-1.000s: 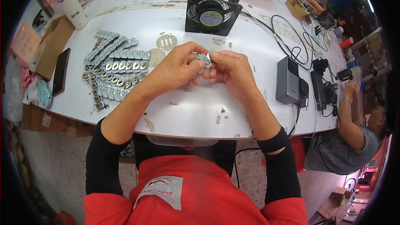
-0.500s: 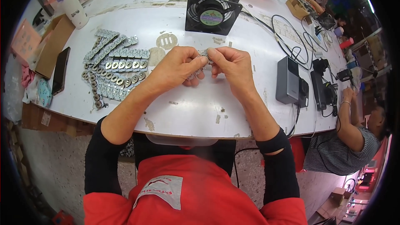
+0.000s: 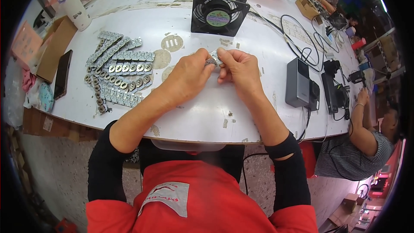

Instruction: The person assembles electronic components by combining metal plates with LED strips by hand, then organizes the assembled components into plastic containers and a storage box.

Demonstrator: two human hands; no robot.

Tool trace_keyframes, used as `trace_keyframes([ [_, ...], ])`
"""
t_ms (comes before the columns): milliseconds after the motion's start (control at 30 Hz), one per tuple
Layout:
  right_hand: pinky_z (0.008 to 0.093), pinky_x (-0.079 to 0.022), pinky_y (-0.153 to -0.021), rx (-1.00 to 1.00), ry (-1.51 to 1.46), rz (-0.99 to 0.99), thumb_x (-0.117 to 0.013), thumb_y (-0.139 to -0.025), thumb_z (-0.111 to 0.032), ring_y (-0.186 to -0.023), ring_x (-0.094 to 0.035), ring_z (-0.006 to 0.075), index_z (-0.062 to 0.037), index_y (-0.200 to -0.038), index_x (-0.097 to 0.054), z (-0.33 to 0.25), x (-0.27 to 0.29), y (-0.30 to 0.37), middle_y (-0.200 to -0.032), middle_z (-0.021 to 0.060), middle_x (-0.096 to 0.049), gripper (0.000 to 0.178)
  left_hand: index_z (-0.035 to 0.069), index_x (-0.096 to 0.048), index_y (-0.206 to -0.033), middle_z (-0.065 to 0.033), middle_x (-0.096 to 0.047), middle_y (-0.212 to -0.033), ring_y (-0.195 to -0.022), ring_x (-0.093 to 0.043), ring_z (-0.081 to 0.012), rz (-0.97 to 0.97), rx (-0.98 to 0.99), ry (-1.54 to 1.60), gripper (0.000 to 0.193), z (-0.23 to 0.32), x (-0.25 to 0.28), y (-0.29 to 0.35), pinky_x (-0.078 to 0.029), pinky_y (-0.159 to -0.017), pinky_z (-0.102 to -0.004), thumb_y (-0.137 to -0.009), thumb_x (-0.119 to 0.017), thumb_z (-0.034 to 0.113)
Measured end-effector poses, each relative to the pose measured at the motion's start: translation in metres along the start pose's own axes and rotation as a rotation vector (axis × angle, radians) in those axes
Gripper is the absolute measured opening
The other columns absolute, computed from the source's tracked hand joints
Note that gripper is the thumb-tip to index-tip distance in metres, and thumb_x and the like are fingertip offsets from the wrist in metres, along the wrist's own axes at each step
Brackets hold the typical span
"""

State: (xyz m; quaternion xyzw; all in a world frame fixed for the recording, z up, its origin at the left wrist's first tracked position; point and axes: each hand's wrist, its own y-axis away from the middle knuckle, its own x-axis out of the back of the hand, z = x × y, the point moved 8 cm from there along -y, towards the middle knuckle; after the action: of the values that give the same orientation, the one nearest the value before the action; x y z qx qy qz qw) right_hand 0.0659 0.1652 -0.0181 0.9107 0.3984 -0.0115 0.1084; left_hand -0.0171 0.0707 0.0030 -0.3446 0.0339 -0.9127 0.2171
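A small silvery strip of parts point(image 3: 214, 56) sits between my two hands above the middle of the table, mostly covered by fingers. My left hand point(image 3: 192, 74) is closed on its near-left end, thumb against the fingers. Thumb and index finger of my right hand point(image 3: 239, 67) pinch the other end. Left of my hands lies a loose pile of similar strips point(image 3: 133, 56), pale and jointed. Several carry round metal pieces point(image 3: 129, 67), and they overlap at different angles.
Beyond my hands stands a black square fan point(image 3: 219, 14). A grey box-shaped device point(image 3: 297, 84), cables and a black power strip point(image 3: 330, 92) lie at right. A phone point(image 3: 63, 73), cardboard box point(image 3: 54, 47) and white tumbler point(image 3: 73, 7) are at left. Co-workers point(image 3: 366, 140) sit at right.
My left hand has turned and its fingers have curled in more tightly around the strip. The right hand has barely shifted. The strip's hanging part no longer shows below the fingers.
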Motion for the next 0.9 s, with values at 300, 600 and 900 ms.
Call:
trace_keyframes([
  [300, 0.0229, -0.045, -0.042, 0.119, 0.125, 0.069, -0.064, -0.084, -0.021, -0.045, -0.052, 0.0093, 0.0029, -0.080, -0.062, -0.011, -0.001, 0.004, -0.064, 0.0042, -0.057, 0.024, -0.001, -0.046, -0.105, -0.0216, -0.062, -0.080, -0.076, -0.061, -0.0379, 0.149, 0.059, -0.131, 0.023, 0.006, 0.006, 0.003, -0.047, -0.065, -0.0417, -0.086, -0.054, 0.010],
  [600, 0.0229, -0.045, -0.042, 0.138, 0.125, 0.040, -0.064, -0.084, -0.020, -0.045, -0.052, 0.0090, 0.0025, -0.080, -0.063, -0.014, -0.002, 0.005, -0.064, 0.0041, -0.057, 0.023, 0.000, -0.045, -0.108, -0.0228, -0.062, -0.082, -0.077, -0.060, -0.0398, 0.135, -0.014, -0.154, 0.025, 0.008, 0.005, 0.002, -0.047, -0.065, -0.0433, -0.086, -0.053, 0.008],
  [900, 0.0237, -0.045, -0.041, 0.045, 0.007, 0.024, -0.065, -0.083, -0.018, -0.044, -0.051, 0.0095, 0.0039, -0.079, -0.062, -0.009, 0.002, 0.006, -0.063, 0.0049, -0.057, 0.023, 0.000, -0.043, -0.105, -0.0236, -0.061, -0.083, -0.080, -0.060, -0.0404, 0.038, 0.011, 0.058, 0.022, 0.009, 0.004, 0.001, -0.046, -0.069, -0.0458, -0.087, -0.050, 0.010],
])
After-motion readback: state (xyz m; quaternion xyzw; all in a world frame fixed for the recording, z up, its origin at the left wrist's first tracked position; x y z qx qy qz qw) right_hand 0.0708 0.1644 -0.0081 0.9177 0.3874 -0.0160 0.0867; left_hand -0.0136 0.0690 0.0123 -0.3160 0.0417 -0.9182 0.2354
